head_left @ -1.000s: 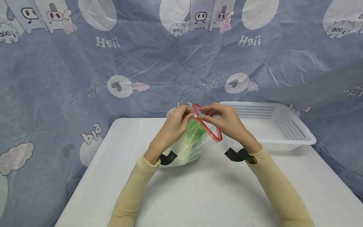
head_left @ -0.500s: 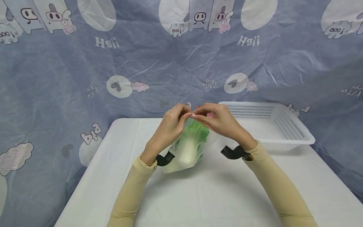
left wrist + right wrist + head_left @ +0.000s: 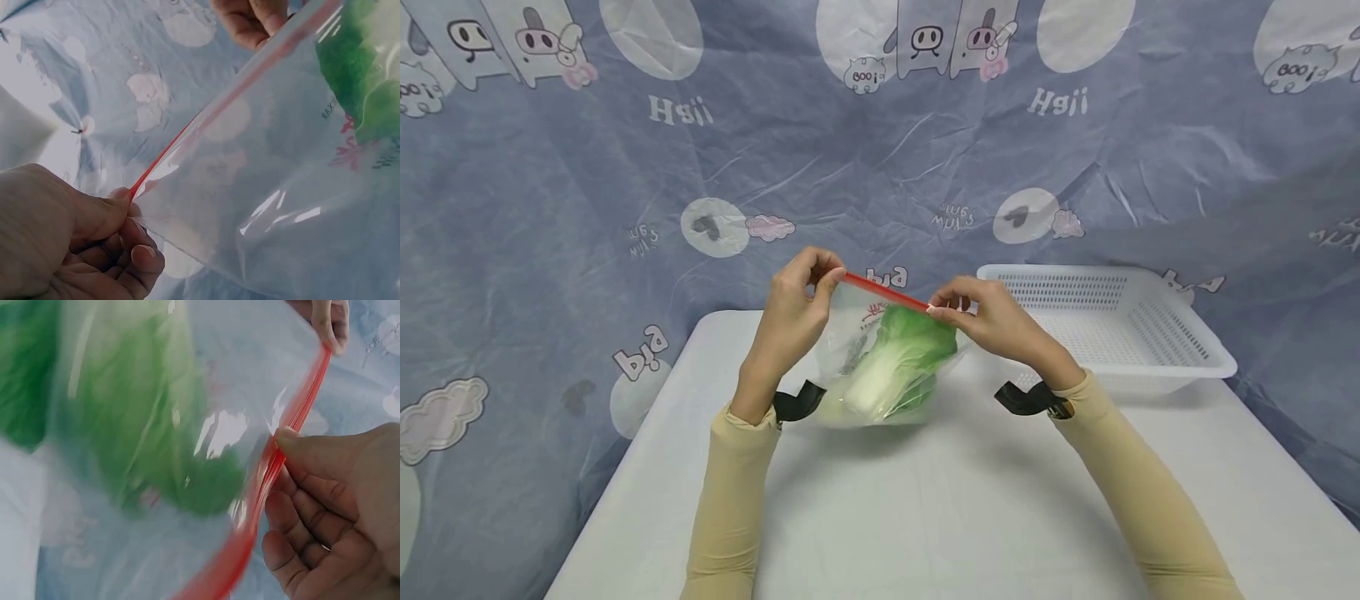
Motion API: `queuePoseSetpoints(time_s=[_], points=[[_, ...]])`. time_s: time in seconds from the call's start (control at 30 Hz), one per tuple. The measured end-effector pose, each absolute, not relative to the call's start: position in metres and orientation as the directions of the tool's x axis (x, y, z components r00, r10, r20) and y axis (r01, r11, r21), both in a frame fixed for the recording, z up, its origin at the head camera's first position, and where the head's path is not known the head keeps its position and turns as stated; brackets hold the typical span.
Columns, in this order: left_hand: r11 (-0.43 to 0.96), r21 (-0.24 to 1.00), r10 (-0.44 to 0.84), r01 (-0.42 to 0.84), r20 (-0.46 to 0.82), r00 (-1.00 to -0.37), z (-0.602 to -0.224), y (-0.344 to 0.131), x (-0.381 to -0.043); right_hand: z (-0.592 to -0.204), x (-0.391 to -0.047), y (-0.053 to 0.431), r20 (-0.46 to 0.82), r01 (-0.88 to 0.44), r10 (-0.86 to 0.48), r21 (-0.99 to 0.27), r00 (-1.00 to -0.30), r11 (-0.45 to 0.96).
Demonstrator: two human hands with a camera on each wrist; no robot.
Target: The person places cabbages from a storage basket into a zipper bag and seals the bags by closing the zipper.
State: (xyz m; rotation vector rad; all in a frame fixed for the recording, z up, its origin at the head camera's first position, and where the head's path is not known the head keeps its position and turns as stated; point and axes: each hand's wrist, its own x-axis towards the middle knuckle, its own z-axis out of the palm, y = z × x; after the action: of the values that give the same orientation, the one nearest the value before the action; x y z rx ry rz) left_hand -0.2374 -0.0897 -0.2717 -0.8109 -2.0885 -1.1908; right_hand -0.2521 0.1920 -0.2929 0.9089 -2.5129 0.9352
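Observation:
A clear zip bag (image 3: 842,333) with a red strip along its mouth hangs between my hands over the table. Inside lies a leafy cabbage (image 3: 887,367), pale white at the base and green at the leaf end. My left hand (image 3: 797,308) pinches the strip's left corner between thumb and fingers. Further along the same red strip (image 3: 269,469), my right hand (image 3: 992,321) pinches it with thumb and forefinger. Between the two hands the strip runs straight and taut, sloping down to the right. Red print shows on the bag in the left wrist view.
A white perforated plastic basket (image 3: 1105,325) stands at the back right of the white table (image 3: 880,517), just behind my right hand. Behind the table hangs a blue-grey printed cloth (image 3: 820,150).
The hands were together at the strip and are now apart, the left having moved left along it. The strip, looped open one second ago, is now drawn straight. The bagged cabbage has turned.

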Motion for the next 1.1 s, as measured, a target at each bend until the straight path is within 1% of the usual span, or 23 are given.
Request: queuePoseSetpoints(time_s=[0.37, 0.53, 0.63, 0.7, 0.8, 0.87, 0.93, 1.0, 1.1], points=[[0.463, 0.572, 0.067, 0.677, 0.738, -0.671, -0.273, -0.124, -0.256, -0.328, -0.273, 0.230, 0.399, -0.551, -0.387, -0.507, -0.832, 0.663], [0.480, 0.564, 0.065, 0.672, 0.741, -0.669, -0.273, -0.126, -0.257, -0.339, -0.282, 0.237, 0.354, -0.501, -0.357, -0.544, -0.864, 0.673], [0.502, 0.540, 0.099, 0.675, 0.739, -0.666, -0.273, -0.124, -0.256, -0.343, -0.287, 0.234, 0.316, -0.452, -0.323, -0.616, -0.892, 0.646], [0.521, 0.508, 0.141, 0.685, 0.741, -0.657, -0.272, -0.123, -0.253, -0.346, -0.292, 0.232, 0.288, -0.415, -0.301, -0.681, -0.909, 0.603], [0.521, 0.456, 0.249, 0.721, 0.727, -0.640, -0.270, -0.121, -0.246, -0.351, -0.300, 0.230, 0.215, -0.346, -0.292, -0.766, -0.932, 0.541], [0.493, 0.432, 0.344, 0.755, 0.700, -0.625, -0.269, -0.115, -0.238, -0.353, -0.304, 0.230, 0.143, -0.283, -0.297, -0.814, -0.944, 0.508], [0.440, 0.436, 0.442, 0.785, 0.656, -0.612, -0.267, -0.106, -0.228, -0.355, -0.309, 0.231, 0.068, -0.219, -0.309, -0.846, -0.949, 0.487], [0.377, 0.444, 0.534, 0.813, 0.613, -0.583, -0.267, -0.094, -0.217, -0.355, -0.314, 0.233, 0.016, -0.169, -0.306, -0.860, -0.952, 0.481], [0.298, 0.419, 0.671, 0.858, 0.547, -0.501, -0.268, -0.070, -0.198, -0.353, -0.321, 0.236, -0.018, -0.131, -0.307, -0.879, -0.952, 0.459]])
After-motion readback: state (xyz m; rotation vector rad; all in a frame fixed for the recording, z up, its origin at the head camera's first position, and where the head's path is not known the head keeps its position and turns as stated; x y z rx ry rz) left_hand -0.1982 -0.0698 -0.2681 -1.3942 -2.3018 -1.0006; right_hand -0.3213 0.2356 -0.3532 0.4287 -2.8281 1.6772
